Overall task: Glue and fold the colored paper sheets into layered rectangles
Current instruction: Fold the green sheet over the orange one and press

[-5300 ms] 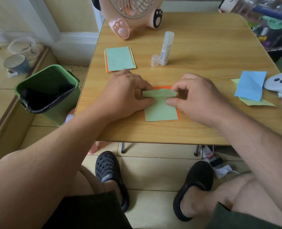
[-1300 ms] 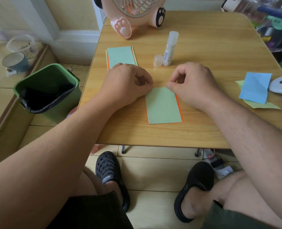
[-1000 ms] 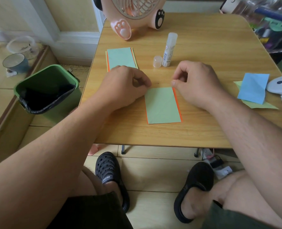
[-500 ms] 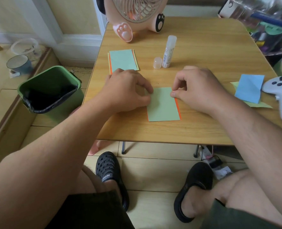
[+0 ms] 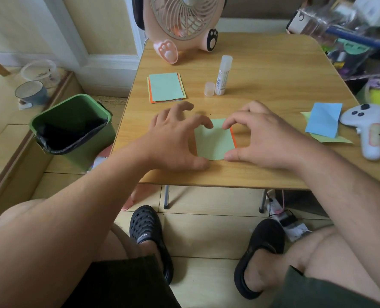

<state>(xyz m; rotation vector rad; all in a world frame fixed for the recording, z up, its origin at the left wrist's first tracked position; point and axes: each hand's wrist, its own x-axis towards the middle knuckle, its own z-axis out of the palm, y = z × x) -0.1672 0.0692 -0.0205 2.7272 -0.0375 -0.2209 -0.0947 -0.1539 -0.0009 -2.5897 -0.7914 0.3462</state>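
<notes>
A small wooden folding table [image 5: 273, 70] stands on a pale tiled floor beside a white door frame; I view it from above, with the person's knees and black slippers below its near edge.

Centre, near the front edge: a green paper rectangle [image 5: 214, 141] lies flat on the tabletop, with an orange sheet [image 5: 233, 136] under it showing as a thin strip along its right side.

The left hand [image 5: 173, 138] arches over the rectangle's left edge, fingers spread and bent, thumb tip down at the near left corner; I see nothing held in it. The right hand [image 5: 264, 134] mirrors it on the right side, index finger curved over the far right corner and thumb tip resting at the near right corner. I cannot tell whether either fingertip actually presses the paper.

Far left of the table: a stack of layered sheets [image 5: 165, 87], green on top with orange and yellow edges. Beside it, an uncapped glue stick [image 5: 222, 74] stands upright with its cap [image 5: 209, 88] just to its left. Behind them stands a pink fan [image 5: 184, 23] with paw-shaped feet.

Right side: a creased blue sheet [image 5: 322, 122] lies over a pale yellow-green one, next to a white controller [image 5: 367, 127].

On the floor at left: a green waste bin [image 5: 73, 123] with a black liner.
</notes>
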